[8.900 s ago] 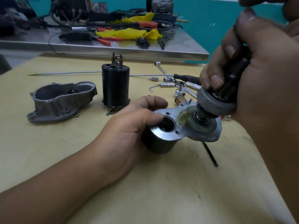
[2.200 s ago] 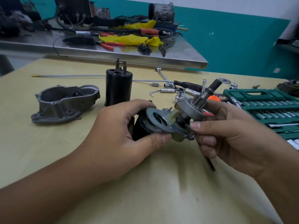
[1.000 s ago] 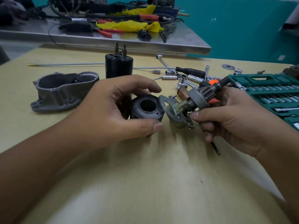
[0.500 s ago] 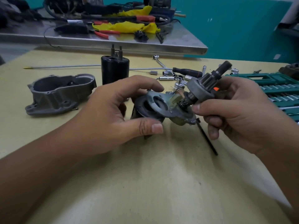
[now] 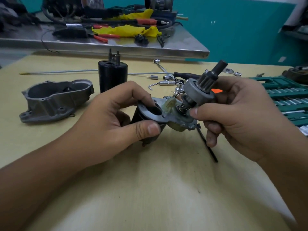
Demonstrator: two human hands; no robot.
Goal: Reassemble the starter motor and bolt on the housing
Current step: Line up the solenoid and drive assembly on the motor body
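Note:
My left hand (image 5: 116,120) grips the dark cylindrical solenoid body (image 5: 138,116) at table centre, thumb and fingers curled round it below the grey mounting plate (image 5: 168,116). My right hand (image 5: 236,114) holds the pinion drive gear assembly (image 5: 199,90), whose toothed shaft points up and to the right; its lower end sits in the greasy plate. The grey cast housing (image 5: 55,100) lies open side up at the left. The black motor body (image 5: 112,75) stands upright behind my left hand.
Loose sockets and bolts (image 5: 166,82) lie behind the hands. A thin black rod (image 5: 208,145) lies under my right hand. A green socket set case (image 5: 286,99) is at the right. A long wire rod (image 5: 58,71) and a cluttered steel bench (image 5: 103,42) are at the back.
The plate with the drive gear swung away from the solenoid body a second ago, then back onto it. The shaft now tilts more upright, and both hands sit slightly higher.

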